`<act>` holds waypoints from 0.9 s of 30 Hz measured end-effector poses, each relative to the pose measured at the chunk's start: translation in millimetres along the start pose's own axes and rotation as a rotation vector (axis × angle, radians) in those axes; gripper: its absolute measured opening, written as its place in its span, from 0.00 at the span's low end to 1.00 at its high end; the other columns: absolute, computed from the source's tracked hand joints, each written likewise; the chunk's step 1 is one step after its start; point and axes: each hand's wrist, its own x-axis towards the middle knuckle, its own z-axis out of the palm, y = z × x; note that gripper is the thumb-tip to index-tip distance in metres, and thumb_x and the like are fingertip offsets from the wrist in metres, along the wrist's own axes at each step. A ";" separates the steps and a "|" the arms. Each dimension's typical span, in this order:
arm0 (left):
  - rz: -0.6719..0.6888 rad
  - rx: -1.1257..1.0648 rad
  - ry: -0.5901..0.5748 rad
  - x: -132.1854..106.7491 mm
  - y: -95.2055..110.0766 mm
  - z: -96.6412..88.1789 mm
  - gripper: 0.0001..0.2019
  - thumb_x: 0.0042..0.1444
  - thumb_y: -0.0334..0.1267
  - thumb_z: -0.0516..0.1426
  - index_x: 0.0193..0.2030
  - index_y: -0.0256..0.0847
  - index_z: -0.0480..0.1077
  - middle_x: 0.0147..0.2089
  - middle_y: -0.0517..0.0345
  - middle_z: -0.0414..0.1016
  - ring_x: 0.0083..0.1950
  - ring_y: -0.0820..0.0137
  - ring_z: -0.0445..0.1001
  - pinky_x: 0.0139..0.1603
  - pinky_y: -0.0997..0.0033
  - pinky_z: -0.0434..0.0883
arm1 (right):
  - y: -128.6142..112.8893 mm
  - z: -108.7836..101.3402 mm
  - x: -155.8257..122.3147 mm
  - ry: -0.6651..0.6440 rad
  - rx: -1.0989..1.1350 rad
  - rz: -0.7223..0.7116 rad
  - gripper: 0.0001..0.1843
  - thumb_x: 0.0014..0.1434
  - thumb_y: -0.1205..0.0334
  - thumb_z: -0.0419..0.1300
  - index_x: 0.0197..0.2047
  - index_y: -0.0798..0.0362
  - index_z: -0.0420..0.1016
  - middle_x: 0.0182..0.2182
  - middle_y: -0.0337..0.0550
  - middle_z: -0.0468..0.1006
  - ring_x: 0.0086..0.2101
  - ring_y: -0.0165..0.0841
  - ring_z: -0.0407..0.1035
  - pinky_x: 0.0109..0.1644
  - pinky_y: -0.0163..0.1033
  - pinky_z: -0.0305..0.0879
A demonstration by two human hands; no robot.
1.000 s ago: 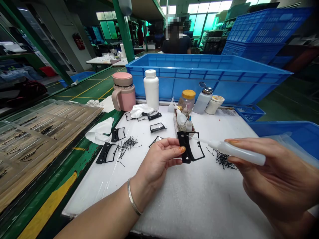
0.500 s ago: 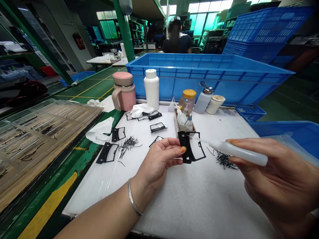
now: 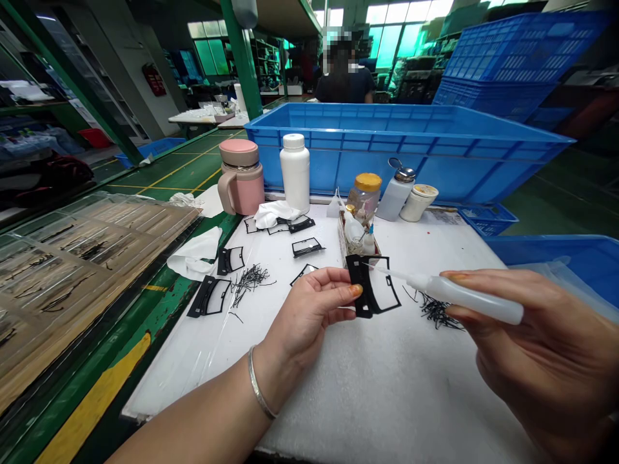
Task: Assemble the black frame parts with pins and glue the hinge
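Left hand [image 3: 309,306] is pinching a black frame [image 3: 374,285] by its left edge, thumb and fingers clamped on that one side so the rest of the frame sticks out free and open to the nozzle. It's held up off the white pad [image 3: 367,386], tilted toward the camera, which looks like the point: you can see the spot you're working on. Right hand [image 3: 536,348] is wrapped around a squeeze bottle [image 3: 464,298] lying nearly flat, with its long thin tip reaching left to the frame's top edge. I can't tell if the tip is actually touching.

More frames [image 3: 213,293] lie on the pad to the left next to a pile of thin black pins [image 3: 249,278], and another pin pile [image 3: 435,310] sits just under the bottle, so both are within easy reach. Further back there's a pink mug [image 3: 240,177], a white bottle [image 3: 294,171], a small tray of vials [image 3: 358,235] and a big blue crate [image 3: 411,151].
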 end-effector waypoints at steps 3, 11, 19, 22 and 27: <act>-0.002 -0.001 -0.006 0.7 0.0 0.3 0.14 0.51 0.37 0.67 0.43 0.36 0.73 0.41 0.53 0.75 0.39 0.73 0.73 0.40 0.72 0.70 | -1.2 0.9 0.3 -0.004 0.016 0.010 0.10 0.58 0.67 0.69 0.43 0.49 0.78 0.38 0.41 0.79 0.36 0.36 0.74 0.36 0.41 0.66; -0.008 -0.012 -0.013 0.9 0.4 -0.4 0.13 0.52 0.37 0.66 0.43 0.36 0.73 0.40 0.54 0.75 0.38 0.73 0.73 0.40 0.72 0.70 | -1.7 1.5 1.3 -0.017 0.081 -0.023 0.10 0.57 0.68 0.70 0.43 0.52 0.78 0.38 0.43 0.79 0.36 0.35 0.74 0.37 0.39 0.67; -0.023 -0.049 -0.012 0.1 2.3 1.3 0.13 0.50 0.34 0.67 0.43 0.35 0.73 0.39 0.54 0.75 0.37 0.73 0.73 0.38 0.73 0.70 | 5.0 7.2 -5.6 -0.091 0.257 0.176 0.12 0.56 0.64 0.72 0.44 0.48 0.80 0.40 0.41 0.80 0.37 0.36 0.75 0.36 0.37 0.73; -0.029 -0.062 -0.027 0.6 1.8 0.7 0.14 0.50 0.35 0.67 0.42 0.35 0.73 0.40 0.53 0.75 0.37 0.73 0.74 0.38 0.73 0.70 | 20.3 10.2 -4.1 -0.041 0.490 0.450 0.13 0.55 0.61 0.71 0.42 0.49 0.76 0.37 0.42 0.79 0.30 0.35 0.75 0.28 0.35 0.72; -0.029 -0.083 -0.028 0.3 1.0 -2.3 0.14 0.49 0.36 0.68 0.42 0.36 0.74 0.40 0.54 0.75 0.37 0.73 0.74 0.38 0.73 0.70 | 69.6 12.3 5.9 0.147 0.624 0.800 0.24 0.48 0.59 0.74 0.42 0.50 0.67 0.36 0.44 0.80 0.37 0.39 0.77 0.35 0.36 0.75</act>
